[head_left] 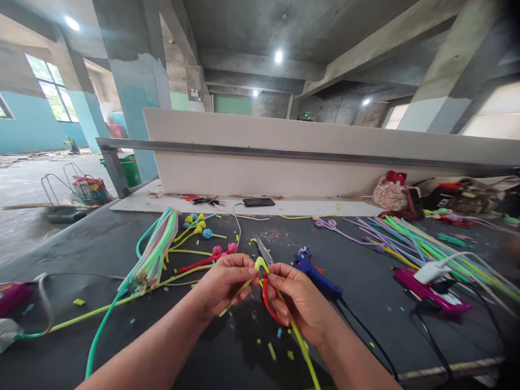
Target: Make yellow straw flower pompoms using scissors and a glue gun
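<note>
Between my two hands a yellow-green pipe cleaner (300, 341) is bent into a small loop at the fingertips. My left hand (229, 279) pinches one side of the bend, with a short end hanging below the fingers. My right hand (298, 295) pinches the other side, and the long tail runs down towards me. Red-handled scissors (266, 253) show behind the fingers, blades pointing away; whether the right hand touches their handle I cannot tell. Right of the hands lies a blue glue gun (319, 275). Pink flower-like pieces (225, 249) lie just beyond my left hand.
At left lies a bundle of pastel pipe cleaners (160, 252); another bundle (430, 244) spreads at right beside a magenta power strip (430, 292) with cables. Yellow and blue balled pieces (199, 225), a phone (259, 202) and cut scraps (272, 351) are on the dark table (134, 336). A white panel (260, 176) stands behind.
</note>
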Available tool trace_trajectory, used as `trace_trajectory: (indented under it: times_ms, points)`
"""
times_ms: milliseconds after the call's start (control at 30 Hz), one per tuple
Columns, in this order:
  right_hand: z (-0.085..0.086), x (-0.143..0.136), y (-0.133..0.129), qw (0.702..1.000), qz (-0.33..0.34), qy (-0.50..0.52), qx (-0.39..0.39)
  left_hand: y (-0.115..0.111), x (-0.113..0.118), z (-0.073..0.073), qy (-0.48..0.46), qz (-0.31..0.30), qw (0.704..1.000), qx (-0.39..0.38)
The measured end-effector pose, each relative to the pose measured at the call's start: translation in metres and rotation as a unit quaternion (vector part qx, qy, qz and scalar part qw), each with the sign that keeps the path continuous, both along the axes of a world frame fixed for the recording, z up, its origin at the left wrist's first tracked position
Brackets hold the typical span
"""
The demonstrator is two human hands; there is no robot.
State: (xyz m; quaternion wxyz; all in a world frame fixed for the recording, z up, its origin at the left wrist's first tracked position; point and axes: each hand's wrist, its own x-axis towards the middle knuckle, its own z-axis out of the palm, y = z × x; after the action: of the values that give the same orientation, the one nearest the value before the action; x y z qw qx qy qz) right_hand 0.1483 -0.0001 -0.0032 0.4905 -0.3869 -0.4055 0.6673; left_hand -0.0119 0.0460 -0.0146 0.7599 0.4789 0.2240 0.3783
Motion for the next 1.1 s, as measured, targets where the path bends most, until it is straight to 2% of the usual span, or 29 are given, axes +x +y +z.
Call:
trace_trajectory:
  times_ms: [167,300,533,833,1100]
  points:
    - [-0.003,-0.003,0.0,1.0,-0.018,-0.021,0.009,-0.003,0.002,0.0,0.051,0.027,0.997,0.048]
    - [-0.006,-0.004,0.0,0.998,-0.044,-0.03,0.019,-0.004,0.003,0.002,0.053,0.065,0.993,0.078]
    - [-0.007,-0.007,-0.001,0.997,-0.066,-0.032,0.036,-0.004,0.005,0.003,0.045,0.072,0.994,0.069]
    - [-0.01,-0.008,0.0,0.996,-0.059,-0.038,0.054,-0.006,0.005,0.005,0.045,0.081,0.994,0.057]
    - [-0.011,-0.008,-0.002,0.995,-0.072,-0.03,0.058,-0.007,0.006,0.006,0.045,0.069,0.996,0.027]
